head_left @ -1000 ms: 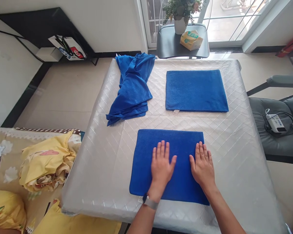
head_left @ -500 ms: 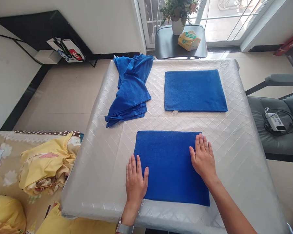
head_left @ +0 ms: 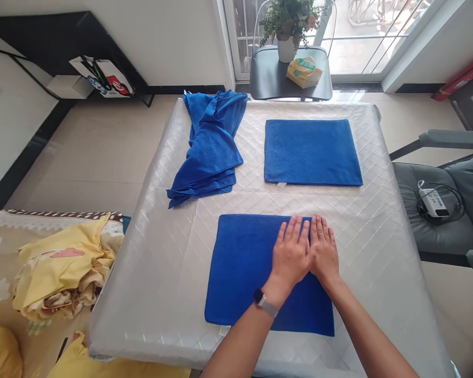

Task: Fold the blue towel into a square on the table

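Note:
A folded blue towel [head_left: 240,268] lies flat near the front of the table, a small white tag showing at its lower edge. On its upper right part rests my left hand [head_left: 292,254], palm down with fingers stretched out. Right beside it, my right hand [head_left: 324,252] lies flat along the towel's right edge, the two hands touching. Behind, a second folded blue towel [head_left: 312,152] lies at the back right. Several rumpled blue towels [head_left: 213,147] are heaped at the back left.
The table [head_left: 161,262] wears a shiny quilted cover. Behind it, a dark chair [head_left: 268,79] bears a potted plant [head_left: 287,50] and a yellow tissue pack [head_left: 304,72]. A grey armchair [head_left: 449,236] with a power strip [head_left: 433,202] stands right; yellow bedding [head_left: 67,257] lies left.
My left hand has moved from the towel's left edge across to its upper right, next to my right hand. My right hand stays at the right edge. The view has shifted slightly.

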`<act>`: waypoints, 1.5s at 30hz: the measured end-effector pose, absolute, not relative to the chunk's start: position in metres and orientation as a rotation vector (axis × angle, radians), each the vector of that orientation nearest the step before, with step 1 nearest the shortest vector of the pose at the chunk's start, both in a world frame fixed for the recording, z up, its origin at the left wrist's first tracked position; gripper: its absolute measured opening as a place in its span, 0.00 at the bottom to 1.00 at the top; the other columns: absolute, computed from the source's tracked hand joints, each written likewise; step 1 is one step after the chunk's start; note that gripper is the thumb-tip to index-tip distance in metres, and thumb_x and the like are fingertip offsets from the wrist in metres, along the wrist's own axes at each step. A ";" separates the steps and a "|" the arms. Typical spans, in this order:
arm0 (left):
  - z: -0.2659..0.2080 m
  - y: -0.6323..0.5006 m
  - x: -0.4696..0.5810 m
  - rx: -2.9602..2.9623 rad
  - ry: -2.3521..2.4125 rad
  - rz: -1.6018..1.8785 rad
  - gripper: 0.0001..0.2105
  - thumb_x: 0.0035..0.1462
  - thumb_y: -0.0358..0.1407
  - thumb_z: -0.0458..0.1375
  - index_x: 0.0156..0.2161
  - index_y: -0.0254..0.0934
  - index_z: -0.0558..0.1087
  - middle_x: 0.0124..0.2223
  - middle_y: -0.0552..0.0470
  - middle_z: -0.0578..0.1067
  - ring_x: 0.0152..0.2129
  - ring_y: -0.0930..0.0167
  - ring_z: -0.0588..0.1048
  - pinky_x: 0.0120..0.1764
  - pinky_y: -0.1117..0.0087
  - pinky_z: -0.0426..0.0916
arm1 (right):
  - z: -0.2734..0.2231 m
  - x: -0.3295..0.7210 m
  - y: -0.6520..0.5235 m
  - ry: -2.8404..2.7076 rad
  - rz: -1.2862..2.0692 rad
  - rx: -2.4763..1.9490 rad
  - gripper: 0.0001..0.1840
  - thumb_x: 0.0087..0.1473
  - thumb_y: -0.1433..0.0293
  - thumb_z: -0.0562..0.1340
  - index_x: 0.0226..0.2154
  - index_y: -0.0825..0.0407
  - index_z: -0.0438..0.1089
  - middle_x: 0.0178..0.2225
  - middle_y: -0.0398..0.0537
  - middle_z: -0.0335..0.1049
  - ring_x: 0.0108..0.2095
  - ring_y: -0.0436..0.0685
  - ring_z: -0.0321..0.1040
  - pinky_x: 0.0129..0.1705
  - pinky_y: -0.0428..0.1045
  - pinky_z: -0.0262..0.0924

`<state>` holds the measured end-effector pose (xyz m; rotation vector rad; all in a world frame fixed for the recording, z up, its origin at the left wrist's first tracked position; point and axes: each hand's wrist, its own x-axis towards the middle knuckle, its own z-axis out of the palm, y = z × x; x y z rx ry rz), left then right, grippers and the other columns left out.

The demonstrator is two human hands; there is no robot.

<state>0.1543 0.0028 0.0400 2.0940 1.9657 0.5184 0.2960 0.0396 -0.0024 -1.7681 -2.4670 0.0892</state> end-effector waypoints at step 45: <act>0.004 -0.027 0.011 1.843 2.368 0.422 0.32 0.69 0.48 0.44 0.71 0.35 0.46 0.73 0.41 0.46 0.70 0.58 0.43 0.68 0.48 0.49 | -0.001 0.289 0.041 -2.400 0.126 -1.865 0.34 0.70 0.62 0.42 0.71 0.56 0.32 0.72 0.52 0.39 0.72 0.58 0.33 0.71 0.59 0.37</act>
